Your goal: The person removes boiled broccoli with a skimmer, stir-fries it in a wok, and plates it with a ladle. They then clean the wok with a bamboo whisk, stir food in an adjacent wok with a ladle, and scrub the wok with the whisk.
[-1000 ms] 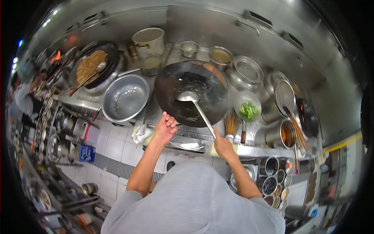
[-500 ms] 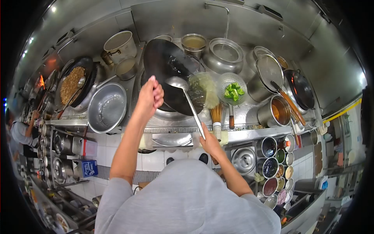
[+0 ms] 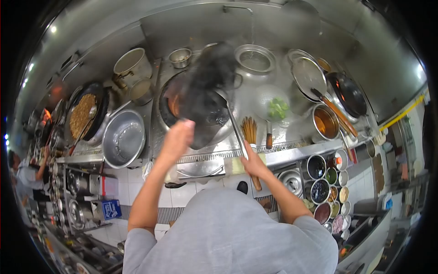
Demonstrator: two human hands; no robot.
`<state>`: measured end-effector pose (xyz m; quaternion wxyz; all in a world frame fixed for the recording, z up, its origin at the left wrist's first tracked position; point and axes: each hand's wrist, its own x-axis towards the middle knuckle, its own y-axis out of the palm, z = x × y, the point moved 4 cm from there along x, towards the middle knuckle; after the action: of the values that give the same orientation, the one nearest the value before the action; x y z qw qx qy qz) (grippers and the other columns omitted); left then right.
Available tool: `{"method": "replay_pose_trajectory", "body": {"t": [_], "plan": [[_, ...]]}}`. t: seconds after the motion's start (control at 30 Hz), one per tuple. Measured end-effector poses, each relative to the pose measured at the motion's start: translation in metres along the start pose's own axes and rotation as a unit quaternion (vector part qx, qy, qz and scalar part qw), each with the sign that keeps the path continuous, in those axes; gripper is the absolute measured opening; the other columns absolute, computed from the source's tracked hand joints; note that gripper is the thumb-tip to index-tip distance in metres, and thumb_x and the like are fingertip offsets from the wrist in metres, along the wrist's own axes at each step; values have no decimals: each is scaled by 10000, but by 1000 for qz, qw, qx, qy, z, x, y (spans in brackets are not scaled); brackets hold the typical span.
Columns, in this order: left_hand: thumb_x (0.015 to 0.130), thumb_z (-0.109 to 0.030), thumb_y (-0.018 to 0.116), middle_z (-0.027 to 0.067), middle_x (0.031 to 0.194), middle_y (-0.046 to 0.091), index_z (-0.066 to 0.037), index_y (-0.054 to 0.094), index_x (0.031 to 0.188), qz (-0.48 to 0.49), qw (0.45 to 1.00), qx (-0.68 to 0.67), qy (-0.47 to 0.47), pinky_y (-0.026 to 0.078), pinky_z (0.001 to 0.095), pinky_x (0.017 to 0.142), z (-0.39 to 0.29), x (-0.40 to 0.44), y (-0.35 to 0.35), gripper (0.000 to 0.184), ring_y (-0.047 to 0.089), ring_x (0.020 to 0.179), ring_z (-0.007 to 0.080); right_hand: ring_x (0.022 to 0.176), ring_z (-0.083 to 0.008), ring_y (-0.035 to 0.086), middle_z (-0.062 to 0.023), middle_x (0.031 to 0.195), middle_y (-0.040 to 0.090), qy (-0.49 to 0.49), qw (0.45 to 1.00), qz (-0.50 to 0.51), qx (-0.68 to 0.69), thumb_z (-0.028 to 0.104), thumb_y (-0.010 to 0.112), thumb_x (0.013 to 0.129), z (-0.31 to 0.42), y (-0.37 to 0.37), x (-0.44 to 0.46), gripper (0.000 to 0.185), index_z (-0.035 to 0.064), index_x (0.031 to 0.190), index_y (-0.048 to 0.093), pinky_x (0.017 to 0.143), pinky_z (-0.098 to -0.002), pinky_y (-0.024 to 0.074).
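My left hand [image 3: 179, 139], partly blurred, is closed at the near-left rim of a dark wok [image 3: 203, 121]. The wok is smeared by motion and tilted off the burner [image 3: 165, 102], whose inside glows orange. Its contents cannot be made out. My right hand [image 3: 255, 164] grips a long metal ladle [image 3: 235, 127] near its wooden end, and the ladle's bowl reaches into the wok. Right of the wok, a bamboo brush [image 3: 249, 130] lies at the counter edge beside a perforated strainer [image 3: 261, 102] holding green pepper pieces [image 3: 278, 108].
A metal basin [image 3: 123, 139] and a wok of brown crumbly food [image 3: 82, 114] stand on the left. A water pot [image 3: 255, 59] sits under a tap. On the right are a pot of orange liquid [image 3: 325, 122] and several seasoning containers [image 3: 320, 191]. Another person [image 3: 32, 176] works far left.
The wok has swung off the burner, exposing the orange glow. My left hand has come lower, toward me. The translucent, greenish mass at the wok's right rim is gone from there.
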<state>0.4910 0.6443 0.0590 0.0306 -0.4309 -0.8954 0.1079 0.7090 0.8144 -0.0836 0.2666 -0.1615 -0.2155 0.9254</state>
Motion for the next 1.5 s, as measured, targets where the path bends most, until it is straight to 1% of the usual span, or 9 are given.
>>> {"method": "replay_pose_trajectory", "body": {"t": [0.23, 0.83, 0.9, 0.97, 1.07, 1.17, 1.27, 1.33, 1.5], "plan": [[1043, -343, 437, -62, 578, 288, -168, 406, 767, -107, 905, -403, -82, 224, 204, 336, 67, 12, -82, 329, 280, 489, 61, 464, -117, 498, -92, 817, 608, -13, 916, -94, 390, 94, 586, 936, 16, -68, 2, 707, 100, 1533, 206, 399, -307, 408], [1035, -420, 410, 33, 965, 592, -163, 515, 948, -114, 786, -600, -91, 459, 441, 858, 266, 78, 37, 291, 564, 1075, 206, 398, -193, 493, -93, 602, 533, 210, 942, -239, 103, 148, 576, 907, -207, -104, 19, 625, 80, 1456, 285, 324, -342, 359], [1012, -388, 458, 95, 1096, 569, -131, 489, 1158, -223, 793, -533, -192, 471, 469, 860, 271, 55, 19, 297, 569, 1058, 253, 405, -194, 497, -88, 676, 567, -92, 918, -357, -146, 142, 573, 913, -238, -111, 23, 654, 123, 1489, 264, 317, -338, 356], [983, -297, 503, 128, 1188, 531, -112, 397, 1323, -277, 815, -483, -163, 485, 439, 851, 261, 23, 4, 401, 569, 1030, 254, 410, -170, 489, -86, 760, 581, 223, 930, -244, 161, 109, 566, 923, -121, -115, -17, 633, 95, 1483, 270, 322, -319, 362], [954, -151, 518, 81, 1183, 541, -100, 472, 1284, -346, 938, 19, 2, 498, 316, 780, 244, -1, -12, 337, 558, 1000, 174, 411, -128, 467, -76, 794, 561, 96, 849, -182, 488, 68, 551, 934, -142, -116, -4, 620, 88, 1483, 265, 324, -288, 360], [952, -144, 526, 62, 1188, 546, -93, 497, 1268, -283, 940, -172, -81, 491, 307, 782, 250, 2, 0, 321, 558, 1006, 171, 413, -101, 453, -62, 761, 519, -220, 848, -427, -224, 45, 543, 935, -107, -123, -6, 568, 74, 1443, 290, 324, -263, 370], [949, -141, 543, 64, 1214, 554, -78, 514, 1265, -300, 929, -190, -104, 491, 318, 793, 232, 7, 9, 323, 560, 1044, 182, 413, -103, 447, -59, 776, 531, 35, 921, -271, 279, 31, 544, 938, -93, -104, -7, 470, 59, 1360, 341, 333, -254, 383], [921, -110, 580, 98, 1230, 540, -61, 557, 1221, -315, 943, 95, 57, 499, 334, 802, 209, 13, 7, 305, 571, 1056, 197, 401, -87, 424, -18, 667, 465, 35, 934, -216, 283, 90, 542, 954, -78, -101, -4, 333, 54, 1261, 419, 331, -248, 351], [875, -48, 599, 116, 1189, 522, -77, 596, 1146, -260, 960, 86, 50, 507, 342, 817, 179, 20, 11, 272, 551, 1077, 248, 401, -65, 394, 22, 589, 416, 44, 951, -180, 247, 146, 549, 970, -58, -87, 3, 222, 62, 1161, 472, 342, -233, 344]]}}
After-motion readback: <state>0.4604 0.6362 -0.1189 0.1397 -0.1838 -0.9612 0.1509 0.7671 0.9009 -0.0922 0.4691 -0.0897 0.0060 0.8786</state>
